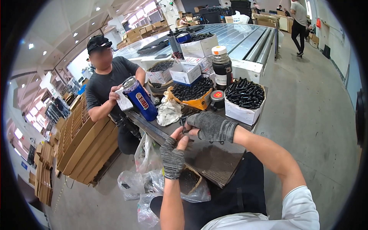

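Watching remotely, I see my right hand [212,126] with fingers clamped on a small black part [183,121]; whether the left hand [173,156], just below, grips it I cannot tell. This piece seems unfinished; black cylindrical parts [245,94] fill a white box [240,112] beyond the fingers.

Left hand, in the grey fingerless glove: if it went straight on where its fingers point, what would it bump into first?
The left hand would probably meet the small black part at the right hand first, though depth there is hard to judge.
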Tool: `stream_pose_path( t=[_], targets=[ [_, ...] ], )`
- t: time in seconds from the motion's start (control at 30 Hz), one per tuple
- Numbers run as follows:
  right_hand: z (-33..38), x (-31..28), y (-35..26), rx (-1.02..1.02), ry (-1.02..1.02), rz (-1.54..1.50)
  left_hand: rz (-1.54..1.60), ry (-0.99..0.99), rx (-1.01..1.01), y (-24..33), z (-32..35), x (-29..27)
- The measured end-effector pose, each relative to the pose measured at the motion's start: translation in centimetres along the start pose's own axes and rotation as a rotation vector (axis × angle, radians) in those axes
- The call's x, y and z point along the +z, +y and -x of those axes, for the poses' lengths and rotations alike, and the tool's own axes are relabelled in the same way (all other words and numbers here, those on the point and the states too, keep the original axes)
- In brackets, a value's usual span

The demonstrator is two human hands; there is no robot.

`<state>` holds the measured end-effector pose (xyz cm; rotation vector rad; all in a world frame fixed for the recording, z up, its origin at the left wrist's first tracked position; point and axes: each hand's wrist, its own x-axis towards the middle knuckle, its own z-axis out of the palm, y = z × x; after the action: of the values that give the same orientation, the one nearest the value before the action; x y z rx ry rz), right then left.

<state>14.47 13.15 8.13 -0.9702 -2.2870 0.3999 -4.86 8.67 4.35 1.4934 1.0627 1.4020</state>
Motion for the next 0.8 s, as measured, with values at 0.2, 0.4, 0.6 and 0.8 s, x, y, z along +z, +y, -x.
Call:
stream_pose_path(
  t=[0.2,0.4,0.6,0.8],
  targets=[
    [3.3,-1.2,-3.4,0.031,-0.015,-0.398,0.255,0.055,-0.030,0.5,3.9,2.1],
    [9.7,1.8,-5.0,0.077,0.185,-0.248,0.231,0.101,-0.064,0.4,8.6,3.7],
    [9.3,-0.5,-4.5,0.209,-0.017,-0.285,-0.140,0.046,0.223,-1.2,8.4,3.2],
    [4.0,-1.4,2.6,0.099,0.098,0.079,0.024,0.170,0.014,-2.3,7.8,3.7]
  ],
)
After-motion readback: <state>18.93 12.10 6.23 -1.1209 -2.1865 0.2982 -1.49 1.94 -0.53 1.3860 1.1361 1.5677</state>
